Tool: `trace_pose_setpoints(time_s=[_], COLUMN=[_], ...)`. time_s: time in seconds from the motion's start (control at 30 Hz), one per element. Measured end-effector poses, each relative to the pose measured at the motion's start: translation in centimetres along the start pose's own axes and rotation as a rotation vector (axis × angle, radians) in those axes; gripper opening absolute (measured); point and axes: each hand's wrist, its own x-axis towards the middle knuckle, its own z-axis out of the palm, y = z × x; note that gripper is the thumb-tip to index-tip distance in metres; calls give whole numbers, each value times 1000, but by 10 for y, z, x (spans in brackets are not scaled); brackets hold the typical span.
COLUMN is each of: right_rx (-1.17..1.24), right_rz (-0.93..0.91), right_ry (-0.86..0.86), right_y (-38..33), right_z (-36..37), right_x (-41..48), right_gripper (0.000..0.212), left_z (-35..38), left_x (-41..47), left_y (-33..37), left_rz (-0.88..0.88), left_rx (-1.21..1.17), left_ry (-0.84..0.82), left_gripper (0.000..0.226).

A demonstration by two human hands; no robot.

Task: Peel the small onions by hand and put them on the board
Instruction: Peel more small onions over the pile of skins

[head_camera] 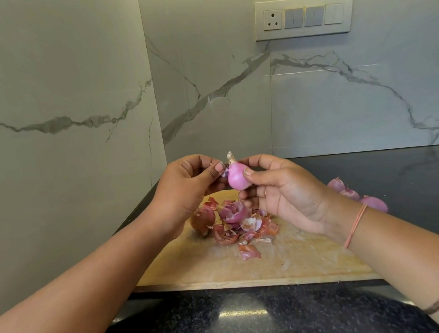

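A small pink onion (237,177) with a dry stem tip is held up above the wooden board (263,267). My right hand (282,195) pinches it between thumb and fingers. My left hand (188,185) pinches a bit of purple skin at the onion's left side. On the board under my hands lies a pile of loose onion skins (241,227), with a brown unpeeled onion (202,220) at its left. Three small onions (355,195) lie on the dark counter to the right of the board, partly hidden by my right wrist.
The board sits on a black speckled counter (254,321) in a corner of marble-patterned walls. A switch and socket panel (303,17) is on the back wall. The wall at the left stands close to my left arm.
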Motion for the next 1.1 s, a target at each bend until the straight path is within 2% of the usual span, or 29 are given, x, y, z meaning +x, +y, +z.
trace_pose_setpoints(time_s=[0.07, 0.2, 0.37, 0.53, 0.7, 0.8, 0.93, 1.1], right_rx=[-83, -226, -263, -208, -146, -206, -291, -383], right_rz=[-23, -80, -122, -88, -82, -106, -129, -158], right_ry=[23, 81, 109, 20, -2, 31, 59, 85], right_y=[2, 6, 5, 2, 1, 1, 2, 3], right_z=[-1, -3, -3, -1, 2, -1, -1, 1], right_x=[1, 1, 1, -2, -3, -3, -2, -2], right_gripper=[19, 44, 38, 26, 36, 35, 39, 40], left_z=[1, 5, 6, 3, 0, 4, 7, 7], left_x=[0, -3, -5, -1, 0, -2, -5, -6], left_y=[-3, -5, -4, -3, -3, -2, 1, 1], left_rz=[-7, -55, -15, -31, -16, -33, -44, -54], left_rx=[23, -99, -138, -141, -104, -109, -145, -142], left_ry=[26, -6, -22, 36, 50, 27, -5, 34], left_gripper=[12, 11, 6, 10, 13, 17, 9, 14])
